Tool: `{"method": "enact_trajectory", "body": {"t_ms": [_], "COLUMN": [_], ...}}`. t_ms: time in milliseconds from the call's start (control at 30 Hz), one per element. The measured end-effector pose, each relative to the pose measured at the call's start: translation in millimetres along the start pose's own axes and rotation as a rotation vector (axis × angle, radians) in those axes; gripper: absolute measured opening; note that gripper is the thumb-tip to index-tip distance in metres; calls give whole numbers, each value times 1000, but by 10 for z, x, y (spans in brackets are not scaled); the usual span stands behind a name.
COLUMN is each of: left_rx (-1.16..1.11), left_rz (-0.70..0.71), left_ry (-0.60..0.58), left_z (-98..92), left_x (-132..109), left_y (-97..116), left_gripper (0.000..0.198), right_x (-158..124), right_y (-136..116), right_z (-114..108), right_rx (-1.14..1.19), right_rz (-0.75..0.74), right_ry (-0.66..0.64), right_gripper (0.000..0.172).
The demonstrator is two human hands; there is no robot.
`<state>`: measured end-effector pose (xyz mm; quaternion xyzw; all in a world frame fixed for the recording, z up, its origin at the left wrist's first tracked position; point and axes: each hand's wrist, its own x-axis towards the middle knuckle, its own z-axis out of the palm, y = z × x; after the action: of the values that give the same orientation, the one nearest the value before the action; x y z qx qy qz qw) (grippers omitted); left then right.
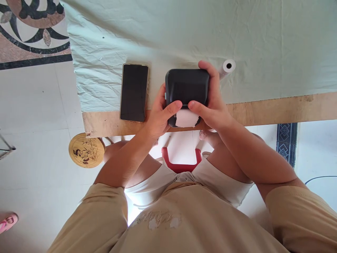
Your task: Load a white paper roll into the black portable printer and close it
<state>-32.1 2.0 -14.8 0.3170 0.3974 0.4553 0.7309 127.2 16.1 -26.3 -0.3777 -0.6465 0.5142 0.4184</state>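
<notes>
Between my two hands is a black portable receipt printer (188, 86), held above the table's near edge. A short strip of white paper (186, 118) with a ragged end sticks out on the side toward me. My left hand (162, 112) wraps the printer's left side, its thumb on the top near the paper. From the right, my right hand (213, 102) grips it the same way, thumb on top and fingers along the far side. A white paper roll (228, 67) lies just beyond my right fingers. Left of the printer lies a dark-screened smartphone (134, 92).
A pale green cloth (263, 49) covers most of the table, leaving a bare wooden edge (276, 109) toward me. At the lower left stands a round wooden stool (86, 150) with a panda picture. A red plastic seat edge (181, 166) shows between my legs. Another person's foot (9, 222) appears far left.
</notes>
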Motion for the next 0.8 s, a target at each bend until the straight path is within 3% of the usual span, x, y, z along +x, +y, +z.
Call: {"method": "enact_trajectory", "body": {"t_ms": [267,600,800], "left_rx": [-9,-25,-21], "left_rz": [34,-4,6], "left_ry": [-23,28,1], "left_z": [8,21,6], "left_x": [6,19,16], "left_y": [4,4,-2], "left_gripper": [43,54,48], "right_x": [1,-2,2], "right_y": [-35,-25,-34], "right_z": [15,28,31], "right_rx": [127,59,78], "right_rz": [16,-18,-11], "right_ry": [5,23,32], "right_gripper": [70,69,70]}}
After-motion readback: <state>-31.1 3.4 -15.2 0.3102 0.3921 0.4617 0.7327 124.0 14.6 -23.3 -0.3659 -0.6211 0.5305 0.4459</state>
